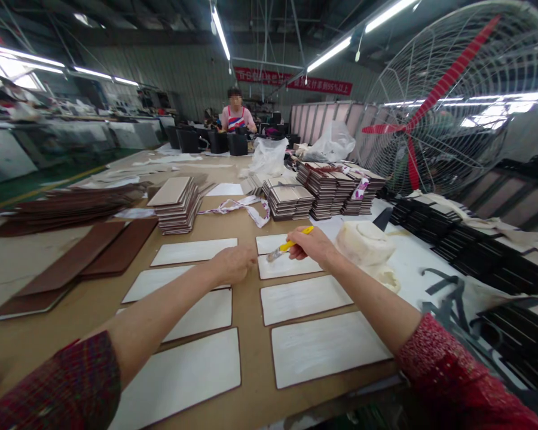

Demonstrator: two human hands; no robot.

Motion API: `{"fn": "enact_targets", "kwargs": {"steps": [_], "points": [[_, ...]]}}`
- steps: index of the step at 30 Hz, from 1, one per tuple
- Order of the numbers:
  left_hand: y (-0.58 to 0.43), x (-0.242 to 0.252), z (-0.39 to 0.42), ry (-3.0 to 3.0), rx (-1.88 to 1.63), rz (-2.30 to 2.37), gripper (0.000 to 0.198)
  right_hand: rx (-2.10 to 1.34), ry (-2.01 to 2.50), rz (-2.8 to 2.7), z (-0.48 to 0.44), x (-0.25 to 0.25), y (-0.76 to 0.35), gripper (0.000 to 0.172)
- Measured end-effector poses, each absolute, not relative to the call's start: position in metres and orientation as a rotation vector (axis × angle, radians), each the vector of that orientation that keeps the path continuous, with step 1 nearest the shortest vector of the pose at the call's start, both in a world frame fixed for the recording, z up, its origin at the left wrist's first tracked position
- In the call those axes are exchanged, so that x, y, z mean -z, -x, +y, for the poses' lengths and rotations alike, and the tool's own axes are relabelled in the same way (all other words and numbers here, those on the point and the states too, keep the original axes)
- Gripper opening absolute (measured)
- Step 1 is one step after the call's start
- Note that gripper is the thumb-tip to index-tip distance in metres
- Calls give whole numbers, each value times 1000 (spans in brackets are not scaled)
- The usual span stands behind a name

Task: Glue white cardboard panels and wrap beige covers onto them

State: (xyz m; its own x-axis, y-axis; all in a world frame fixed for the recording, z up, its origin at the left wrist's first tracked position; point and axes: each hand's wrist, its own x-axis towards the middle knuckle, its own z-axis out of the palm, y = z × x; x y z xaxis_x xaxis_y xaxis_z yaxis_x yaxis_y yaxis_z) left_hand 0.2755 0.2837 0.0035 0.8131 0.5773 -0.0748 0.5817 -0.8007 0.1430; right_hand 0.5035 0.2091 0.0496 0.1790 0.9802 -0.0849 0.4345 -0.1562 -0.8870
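Observation:
In the head view my right hand [314, 246] is closed around a brush with a yellow handle [287, 245]. The bristles point down and left, over a white rectangular panel [271, 269] in the right-hand column. Curled fingers make up my left hand [235, 264], beside the gap between the two columns; whether it holds anything is hidden. Several dark-edged panels lie flat in two columns, among them a near right panel [329, 349] and a near left panel [197, 367]. Streaky, whitish surfaces show on the right-hand ones. My left forearm covers part of the left column.
Stacked panels [174, 200] stand behind the columns, with brown sheets [80, 257] at left. A whitish container [365, 245] sits by my right forearm. Black stacks [475, 245] and a large caged fan [448, 101] are at right. Across the table a person [237, 116] works.

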Motion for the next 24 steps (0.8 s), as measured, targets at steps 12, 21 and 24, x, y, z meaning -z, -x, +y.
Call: {"fn": "enact_targets", "kwargs": {"steps": [12,21,24], "points": [[-280,3,263,-2837,-9,755,48,-685,1973,-1514,197,-60,-517,20],[-283,3,264,-2800,13,778,43,-536,2102,-1612,192,-59,-532,24],[-283,6,265,-2791,15,781,41,-394,2203,-1611,186,-66,-552,25]]}}
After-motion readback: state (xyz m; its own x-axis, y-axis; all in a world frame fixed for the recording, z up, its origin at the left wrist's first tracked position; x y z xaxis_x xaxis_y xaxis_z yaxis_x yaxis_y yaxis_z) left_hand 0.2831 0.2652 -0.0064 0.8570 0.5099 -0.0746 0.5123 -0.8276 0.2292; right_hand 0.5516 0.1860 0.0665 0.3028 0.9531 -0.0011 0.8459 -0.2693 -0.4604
